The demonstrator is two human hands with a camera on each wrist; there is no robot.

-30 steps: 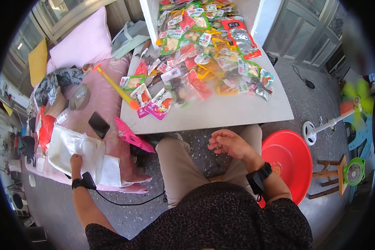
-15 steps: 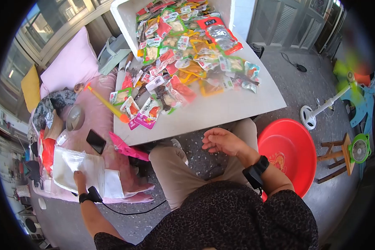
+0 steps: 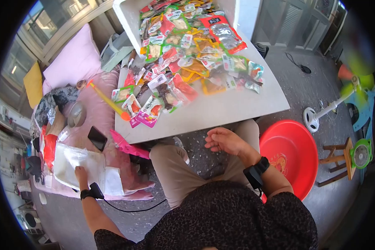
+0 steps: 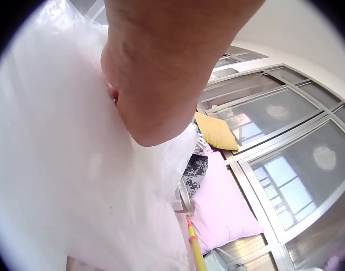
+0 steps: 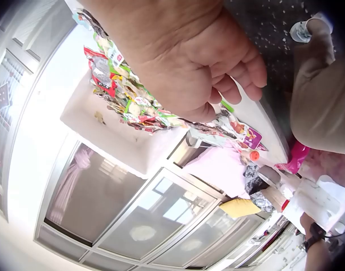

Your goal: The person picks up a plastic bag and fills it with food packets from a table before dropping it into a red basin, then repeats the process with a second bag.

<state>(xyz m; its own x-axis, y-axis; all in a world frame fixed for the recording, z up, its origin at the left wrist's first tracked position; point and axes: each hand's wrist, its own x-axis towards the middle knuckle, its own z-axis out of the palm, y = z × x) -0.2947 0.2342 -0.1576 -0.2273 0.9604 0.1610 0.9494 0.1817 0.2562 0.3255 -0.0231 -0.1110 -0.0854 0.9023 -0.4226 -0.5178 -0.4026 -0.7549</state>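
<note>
My left hand point(image 3: 81, 175) is over a flat stack of white plastic bags point(image 3: 96, 158) on the pink bedding, its fingers curled into the plastic and mostly hidden. In the left wrist view, the cloudy plastic point(image 4: 65, 141) lies right against the hand point(image 4: 155, 84). Palm up, my right hand point(image 3: 225, 141) hangs over my lap in front of the table edge, holding nothing. Its fingers curve loosely, as the right wrist view shows. Beyond it, many colourful sealed food packets point(image 3: 166, 83) spill from a white foam box point(image 3: 127, 21) onto the white table point(image 3: 254, 104).
A red basin point(image 3: 300, 162) stands right of my legs, near a white-stemmed fan point(image 3: 325, 111) and a wooden stool point(image 3: 337, 156) with a small green fan point(image 3: 361, 153). On the bedding lie a phone point(image 3: 97, 138) and a metal bowl point(image 3: 76, 114). A yellow-orange stick point(image 3: 108, 101) crosses the table's left edge.
The head view has shifted, so the table and packets appear lower and further left than one second ago. Both hands keep nearly the same pose and place.
</note>
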